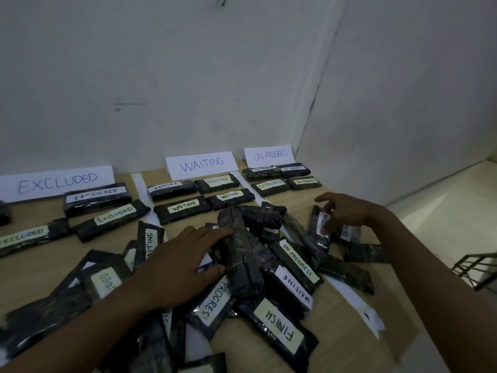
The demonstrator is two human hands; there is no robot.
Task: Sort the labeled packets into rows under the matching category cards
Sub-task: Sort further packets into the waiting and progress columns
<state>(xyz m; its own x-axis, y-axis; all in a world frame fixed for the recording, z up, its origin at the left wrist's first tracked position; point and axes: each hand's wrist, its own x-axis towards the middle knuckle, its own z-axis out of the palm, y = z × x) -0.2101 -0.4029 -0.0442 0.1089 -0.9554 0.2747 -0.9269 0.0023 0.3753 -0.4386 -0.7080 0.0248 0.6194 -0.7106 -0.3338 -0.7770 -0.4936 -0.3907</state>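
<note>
Mostly unsorted: flat black plastic-wrapped labelled packets (pixel 269 278) were heaped mid-table, looking light, slick, semi-stiff; best pinched by long edges. Left hand (pixel 177 265) lay open on them; right hand (pixel 347 211) fingers closed on one packet (pixel 320 227).

Pale, scuffed wall (pixel 188 76) behind, meeting a second wall (pixel 403 90) at a cracked corner far right. Light wooden tabletop (pixel 349 305) below. Dark wire rack (pixel 476 267) on pale floor (pixel 443 211), near right

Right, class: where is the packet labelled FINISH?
The FINISH packet lies at the near edge of the unsorted pile, lower centre, just below the upside-down WAITING packet.
</note>
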